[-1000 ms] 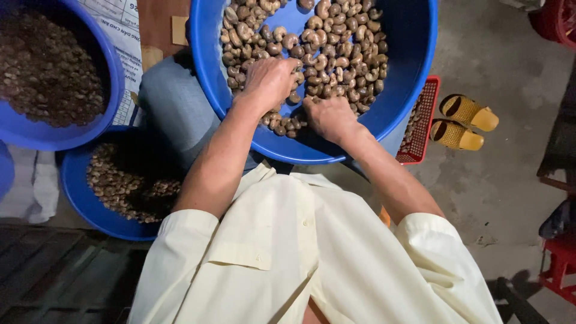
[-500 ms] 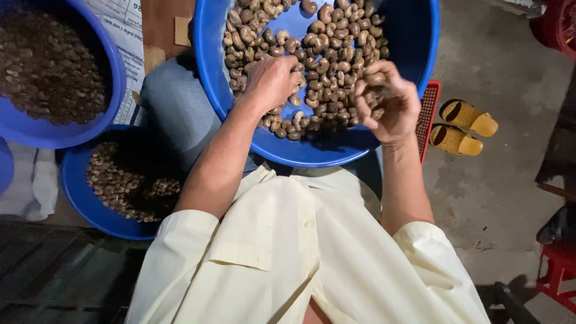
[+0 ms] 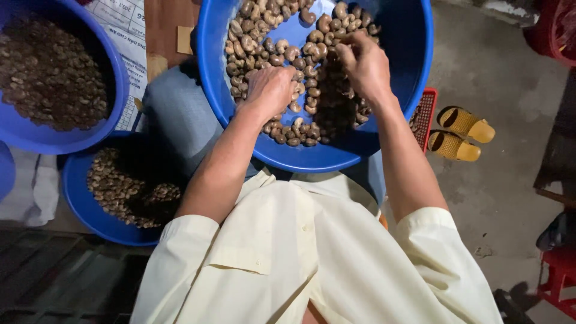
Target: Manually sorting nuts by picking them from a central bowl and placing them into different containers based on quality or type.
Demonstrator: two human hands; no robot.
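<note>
Working through a heap of curved brown kidney-shaped nuts (image 3: 264, 30) lying in a large round blue plastic basin (image 3: 414, 90), resting across the lap. Judging the work as midway: the heap covering most of the basin floor, with bare blue patches showing between clusters near the middle and the near edge. Sitting off to the left, 2 more basins: a blue plastic basin at upper left (image 3: 118, 90) carrying a deep pile of small dark brown pieces (image 3: 48, 72), and a lower blue plastic basin (image 3: 75, 198) carrying a shallower layer of paler nuts (image 3: 114, 186). Seeming, then, to have plenty sorted out already and plenty waiting in the lap basin.

Pressing palm-down into the near left part of the heap, the left hand (image 3: 271, 89), fingers curled among the nuts; hiding whether anything is gripped. Hovering just over the right part of the heap, the right hand (image 3: 363, 63), fingers bent inward toward the thumb; not showing clearly whether a nut is pinched. Lying directly under and between both hands, the nuts, touching the left fingers.

Standing on the concrete floor to the right, a red plastic mesh basket (image 3: 427, 111) and 2 yellow woven sandals (image 3: 459, 132).
</note>
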